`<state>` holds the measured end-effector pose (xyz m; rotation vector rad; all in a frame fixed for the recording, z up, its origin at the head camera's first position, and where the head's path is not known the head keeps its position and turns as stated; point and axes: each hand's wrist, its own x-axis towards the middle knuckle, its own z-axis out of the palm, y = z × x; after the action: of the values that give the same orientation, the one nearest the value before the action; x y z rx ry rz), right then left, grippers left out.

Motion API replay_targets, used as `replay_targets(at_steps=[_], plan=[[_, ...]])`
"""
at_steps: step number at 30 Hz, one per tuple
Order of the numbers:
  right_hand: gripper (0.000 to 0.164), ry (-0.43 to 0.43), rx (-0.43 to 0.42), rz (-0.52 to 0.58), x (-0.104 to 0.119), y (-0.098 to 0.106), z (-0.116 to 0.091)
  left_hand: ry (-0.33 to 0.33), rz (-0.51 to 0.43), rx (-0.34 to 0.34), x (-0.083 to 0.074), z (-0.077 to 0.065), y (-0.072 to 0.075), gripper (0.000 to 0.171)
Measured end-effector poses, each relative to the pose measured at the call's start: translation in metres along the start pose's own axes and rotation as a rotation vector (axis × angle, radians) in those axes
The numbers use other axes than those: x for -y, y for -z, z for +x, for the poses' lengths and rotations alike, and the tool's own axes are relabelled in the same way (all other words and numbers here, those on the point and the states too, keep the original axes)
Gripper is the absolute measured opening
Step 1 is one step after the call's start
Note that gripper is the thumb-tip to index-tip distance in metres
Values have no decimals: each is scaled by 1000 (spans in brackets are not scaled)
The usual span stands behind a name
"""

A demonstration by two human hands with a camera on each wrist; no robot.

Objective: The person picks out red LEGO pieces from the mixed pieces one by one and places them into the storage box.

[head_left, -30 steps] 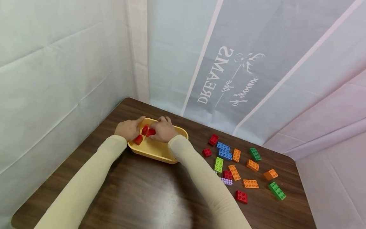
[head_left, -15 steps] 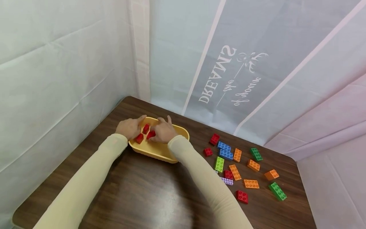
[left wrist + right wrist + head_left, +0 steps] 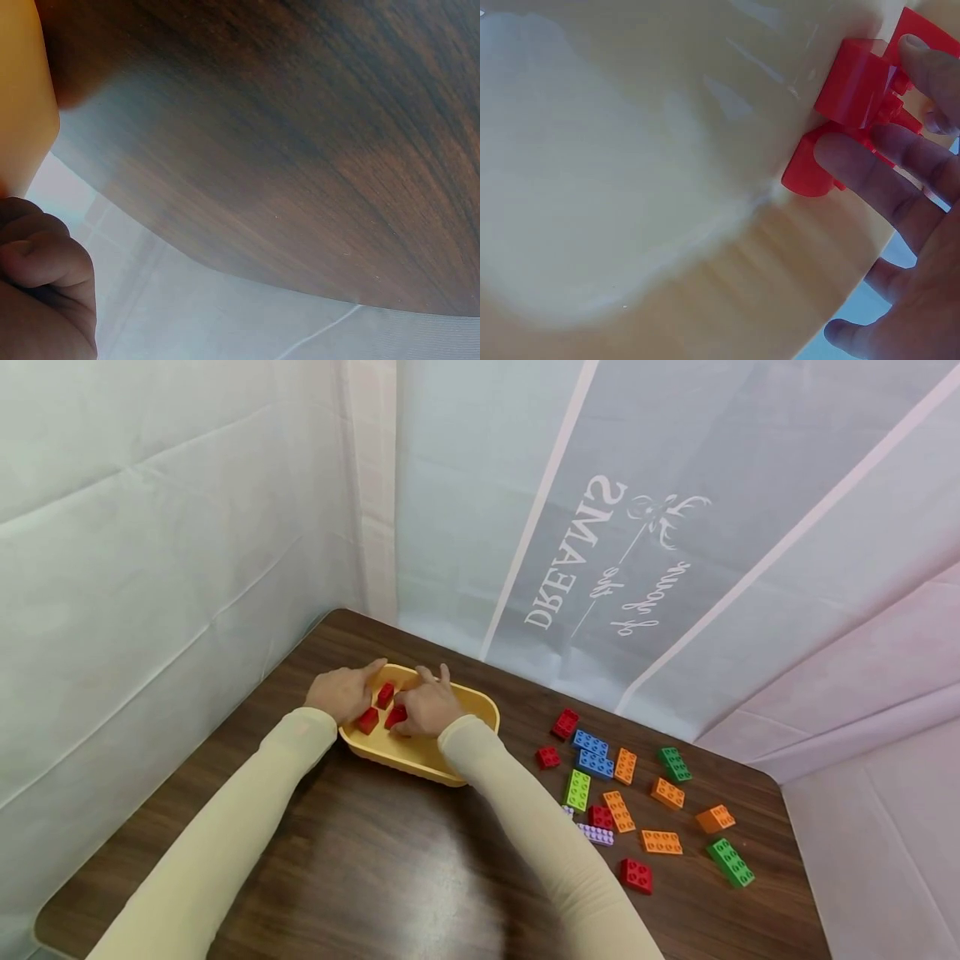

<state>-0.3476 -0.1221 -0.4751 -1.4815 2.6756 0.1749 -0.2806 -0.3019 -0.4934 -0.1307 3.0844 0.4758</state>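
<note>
In the head view my left hand point(image 3: 339, 693) grips the left end of a yellow tray point(image 3: 408, 764); the left wrist view shows curled fingers point(image 3: 52, 259) beside its outer wall. My right hand point(image 3: 429, 706) reaches into the tray, with thumb and finger curled around a red toy brick point(image 3: 395, 717). Its other fingers are raised towards the far rim. Two more red bricks lie close by in the tray: one farther back point(image 3: 386, 695) and one nearer the left hand point(image 3: 367, 720). In the right wrist view, fingertips point(image 3: 840, 154) overlap the cluster of red bricks point(image 3: 855, 82); exact contacts are partly hidden.
Right of the tray, several loose bricks spread over the brown table point(image 3: 360, 852): red point(image 3: 636, 876), orange point(image 3: 662, 842), blue point(image 3: 596, 763), lime point(image 3: 577, 790), green point(image 3: 730, 862) and lilac point(image 3: 596, 834). Fabric curtains point(image 3: 465, 527) stand along the table's back and sides.
The brick at my right hand has shifted slightly towards the near side of the tray, and this hand's outer fingers have lifted. My left hand stays on the tray. The whole head view drifts slightly.
</note>
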Motion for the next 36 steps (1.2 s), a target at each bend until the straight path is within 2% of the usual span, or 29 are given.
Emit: replay_targets(at_steps=[16,26,36], plan=[[40,-19,-12,135,-6,10,-4,-3,-10,3,-3,0,5,61],[38,-52,27,75,-8,10,-8,-3,-1,-1,-3,-3,2,63],[21,-62,29,73,-13,10,-6,3,-9,-19,-1,0,-2,62]])
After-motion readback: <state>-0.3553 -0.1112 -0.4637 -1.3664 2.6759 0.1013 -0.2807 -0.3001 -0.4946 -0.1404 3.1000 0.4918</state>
